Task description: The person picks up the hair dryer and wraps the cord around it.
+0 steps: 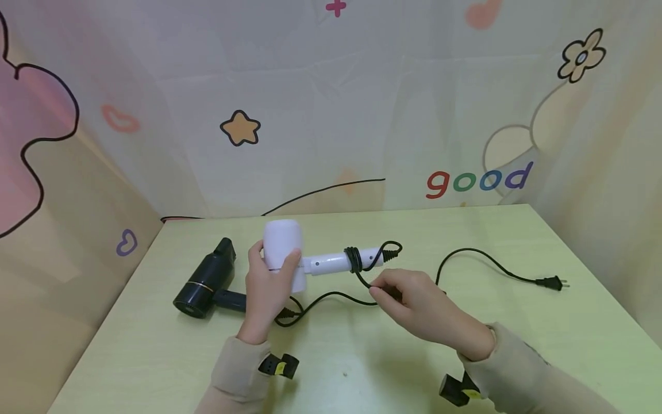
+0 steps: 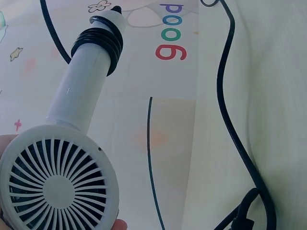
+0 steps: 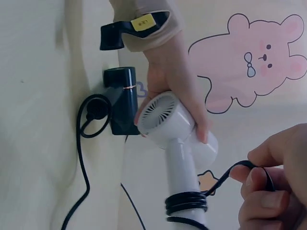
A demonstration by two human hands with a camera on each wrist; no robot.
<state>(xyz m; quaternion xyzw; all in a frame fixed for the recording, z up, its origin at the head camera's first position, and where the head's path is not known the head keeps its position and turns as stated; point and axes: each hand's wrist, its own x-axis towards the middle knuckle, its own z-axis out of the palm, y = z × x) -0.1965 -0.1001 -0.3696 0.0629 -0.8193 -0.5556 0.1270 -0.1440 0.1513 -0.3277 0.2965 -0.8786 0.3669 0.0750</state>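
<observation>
A white hair dryer [image 1: 281, 244] is held above the table, its handle pointing right. My left hand [image 1: 269, 293] grips it round the body, thumb on the near side. Several turns of black cord [image 1: 353, 260] are wound round the handle. My right hand [image 1: 421, 302] pinches the cord's loose stretch between thumb and fingers, right of and below the handle. In the left wrist view the slotted rear grille [image 2: 58, 191] faces the camera. The right wrist view shows the pinched cord [image 3: 221, 179] running from the coils to my fingers.
Behind my left hand, a dark hair dryer [image 1: 207, 282] lies on the pale table [image 1: 341, 368]. Its black cord [image 1: 336, 293] runs right, passing behind my right hand. A two-pin plug [image 1: 552, 283] lies at the right. A printed curtain [image 1: 331, 115] hangs at the back.
</observation>
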